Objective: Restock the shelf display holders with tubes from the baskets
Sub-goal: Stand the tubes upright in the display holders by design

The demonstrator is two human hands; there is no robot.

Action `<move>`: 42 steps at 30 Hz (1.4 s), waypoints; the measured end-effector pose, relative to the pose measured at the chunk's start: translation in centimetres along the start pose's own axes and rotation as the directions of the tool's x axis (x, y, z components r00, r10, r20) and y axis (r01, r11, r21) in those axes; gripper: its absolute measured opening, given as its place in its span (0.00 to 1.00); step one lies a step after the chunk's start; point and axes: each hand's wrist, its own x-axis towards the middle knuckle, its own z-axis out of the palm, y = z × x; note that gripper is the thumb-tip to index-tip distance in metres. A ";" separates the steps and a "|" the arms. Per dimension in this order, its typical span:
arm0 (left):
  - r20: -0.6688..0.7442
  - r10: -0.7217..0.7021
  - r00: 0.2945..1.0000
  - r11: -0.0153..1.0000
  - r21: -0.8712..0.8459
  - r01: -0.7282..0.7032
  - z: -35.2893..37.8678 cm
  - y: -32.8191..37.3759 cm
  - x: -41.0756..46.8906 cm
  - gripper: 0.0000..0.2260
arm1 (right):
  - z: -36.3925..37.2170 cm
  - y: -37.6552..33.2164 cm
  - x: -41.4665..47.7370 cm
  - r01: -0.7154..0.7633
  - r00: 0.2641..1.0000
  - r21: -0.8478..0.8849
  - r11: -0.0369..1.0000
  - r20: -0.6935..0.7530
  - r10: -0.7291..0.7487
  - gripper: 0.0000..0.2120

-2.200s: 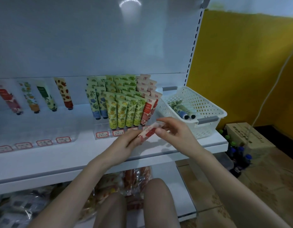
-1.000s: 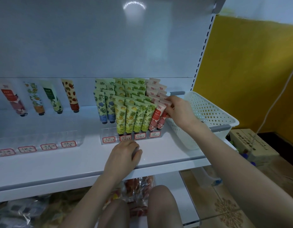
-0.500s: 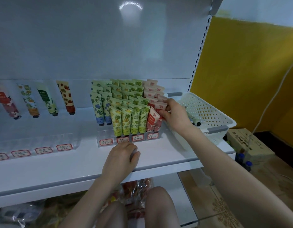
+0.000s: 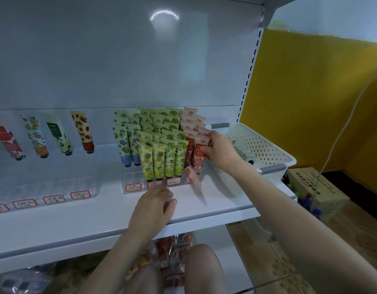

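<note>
Where the right hand (image 4: pixel 220 153) works: far-right column of the display holder (image 4: pixel 132 183), its grip pinching a red tube (image 4: pixel 198 152) between thumb and fingers.
Left hand (image 4: pixel 152 206): resting on the shelf (image 4: pixel 77 221) just in front of the holder, grip loosely curled, holding nothing visible.
Loose pink tube (image 4: pixel 193 178): blurred, tilted across the holder's front edge.
Basket (image 4: pixel 268 145): white, just right of the holder, a dark-capped tube (image 4: pixel 247 160) inside.
</note>
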 end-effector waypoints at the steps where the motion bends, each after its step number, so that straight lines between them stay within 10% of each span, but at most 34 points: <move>1: 0.004 -0.006 1.000 1.000 -0.004 0.006 0.0 0.0 0.0 0.15 | -0.1 0.0 -0.1 -0.004 1.000 0.014 1.000 0.003 0.004 0.14; 9: 0.012 -0.037 0.999 0.999 -0.031 0.037 0.2 0.0 0.1 0.15 | -0.8 1.0 -3.4 0.025 0.986 0.171 0.985 -0.165 0.004 0.10; 15: -0.032 -0.008 0.999 0.999 -0.039 0.007 0.3 0.0 0.0 0.07 | 3.1 3.1 -5.0 0.325 0.929 -0.267 0.907 0.271 -0.253 0.16; 23: -0.036 -0.007 0.999 0.999 -0.036 0.006 0.1 0.1 0.0 0.10 | 4.3 4.0 -3.6 0.034 0.990 0.021 0.999 -0.138 -0.031 0.07; 33: -0.033 -0.013 0.999 0.999 -0.032 0.012 0.0 0.2 0.1 0.11 | 5.6 4.9 -5.3 0.596 0.803 -0.291 0.749 0.180 -0.569 0.21; 42: -0.024 -0.005 1.000 0.998 -0.057 0.003 -0.3 0.2 0.0 0.16 | 6.0 5.3 -5.1 0.519 0.843 -0.021 0.854 -0.149 -0.516 0.15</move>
